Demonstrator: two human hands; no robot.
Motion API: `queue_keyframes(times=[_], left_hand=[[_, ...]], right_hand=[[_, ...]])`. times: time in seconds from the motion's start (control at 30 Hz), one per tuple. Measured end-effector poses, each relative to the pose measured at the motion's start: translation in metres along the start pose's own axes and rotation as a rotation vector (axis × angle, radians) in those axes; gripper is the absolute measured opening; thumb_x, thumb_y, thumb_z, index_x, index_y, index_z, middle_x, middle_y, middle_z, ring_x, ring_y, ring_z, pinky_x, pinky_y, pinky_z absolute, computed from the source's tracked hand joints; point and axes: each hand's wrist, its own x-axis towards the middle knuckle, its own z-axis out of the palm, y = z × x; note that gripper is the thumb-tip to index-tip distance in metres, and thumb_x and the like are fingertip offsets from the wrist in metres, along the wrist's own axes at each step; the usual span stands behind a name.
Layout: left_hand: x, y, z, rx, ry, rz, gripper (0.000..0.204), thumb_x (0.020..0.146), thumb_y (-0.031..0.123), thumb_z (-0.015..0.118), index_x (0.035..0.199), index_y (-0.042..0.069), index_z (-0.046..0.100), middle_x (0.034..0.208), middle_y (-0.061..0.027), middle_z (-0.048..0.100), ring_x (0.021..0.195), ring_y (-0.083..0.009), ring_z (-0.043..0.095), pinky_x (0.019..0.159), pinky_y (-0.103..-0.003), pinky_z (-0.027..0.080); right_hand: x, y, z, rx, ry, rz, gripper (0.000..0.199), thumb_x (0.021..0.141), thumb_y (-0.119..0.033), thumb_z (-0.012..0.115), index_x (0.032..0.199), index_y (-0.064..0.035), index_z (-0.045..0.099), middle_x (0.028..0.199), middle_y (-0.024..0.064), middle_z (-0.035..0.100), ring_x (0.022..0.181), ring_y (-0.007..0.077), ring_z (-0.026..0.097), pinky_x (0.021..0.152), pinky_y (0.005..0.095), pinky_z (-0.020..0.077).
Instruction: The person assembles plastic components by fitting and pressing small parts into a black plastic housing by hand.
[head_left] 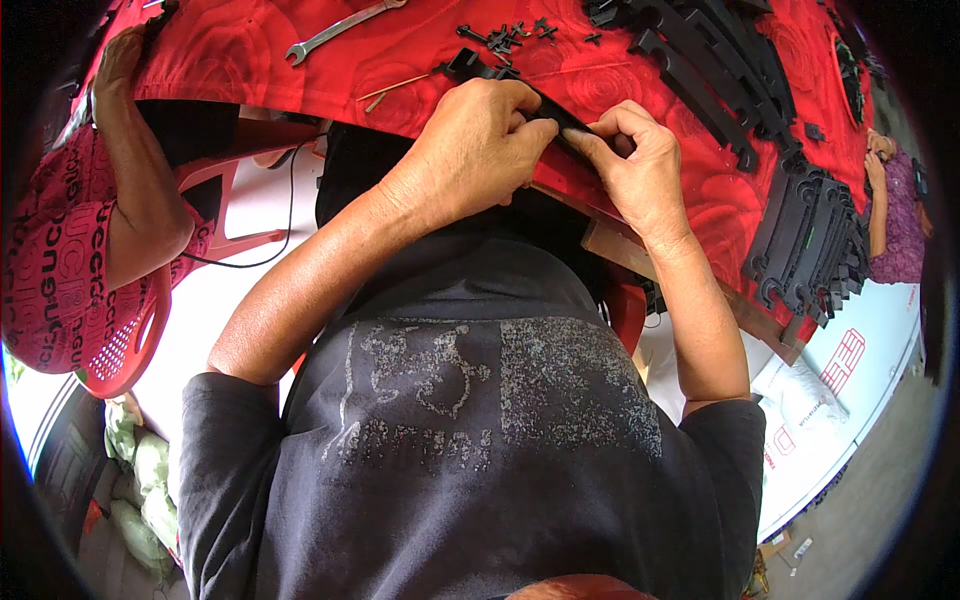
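Note:
Both hands are at a long black plastic part (558,118) held slantwise over the near edge of the red-covered table. Its far-left end sticks out beyond my left hand (480,150), whose fingers curl around it with the thumb pressed on top. Farther along to the right, my right hand (640,165) pinches at the same part with thumb and forefinger. Whether a smaller piece sits between those fingertips is hidden. Just beyond the part lie several small black cross-shaped pieces (505,40). Two thin tan sticks (395,88) rest left of it.
An open-ended wrench (340,32) lies at the far left of the red tablecloth (230,50). Long black parts (715,75) are heaped at the far right, with another row (810,235) nearer the right edge. One person sits at left on a red chair (130,345); another is at far right.

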Motion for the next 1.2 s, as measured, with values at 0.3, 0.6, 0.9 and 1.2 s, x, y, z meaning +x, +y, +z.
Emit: queue_keyframes(times=[0.3,0.6,0.9,1.2], left_hand=[[0.005,-0.009,0.001,0.248,0.085,0.170,0.035,0.096,0.020,0.065,0.116,-0.009,0.066,0.068,-0.0140,0.068,0.053,-0.0182,0.065,0.051,-0.032,0.051],[0.008,-0.010,0.004,0.566,0.139,0.283,0.030,0.091,0.023,0.067,0.098,-0.005,0.069,0.081,-0.0256,0.068,0.079,-0.0431,0.069,0.068,-0.047,0.054],[0.005,-0.008,0.015,0.695,0.129,0.315,0.028,0.092,0.025,0.065,0.087,-0.002,0.060,0.073,-0.0250,0.066,0.075,-0.0442,0.067,0.068,-0.053,0.054],[0.008,-0.014,0.013,0.666,0.167,0.353,0.026,0.091,0.024,0.067,0.090,-0.002,0.064,0.073,-0.0239,0.066,0.074,-0.0429,0.068,0.065,-0.051,0.054]], right_hand=[[-0.001,0.001,0.001,0.008,0.019,-0.046,0.021,0.078,-0.020,0.085,0.080,-0.0038,0.073,0.078,0.0058,0.066,0.068,0.0221,0.067,0.062,0.0337,0.0485],[-0.002,-0.003,0.001,0.009,0.030,-0.011,0.020,0.077,-0.018,0.086,0.080,-0.0034,0.073,0.077,0.0058,0.065,0.066,0.0200,0.066,0.060,0.0324,0.0487],[-0.001,0.000,0.002,0.019,0.043,-0.030,0.020,0.077,-0.018,0.085,0.080,-0.0039,0.073,0.076,0.0057,0.065,0.065,0.0205,0.065,0.060,0.0327,0.0478],[-0.001,0.002,0.002,0.015,0.055,-0.028,0.020,0.078,-0.018,0.085,0.080,-0.0034,0.072,0.076,0.0056,0.065,0.064,0.0209,0.064,0.060,0.0322,0.0474]])
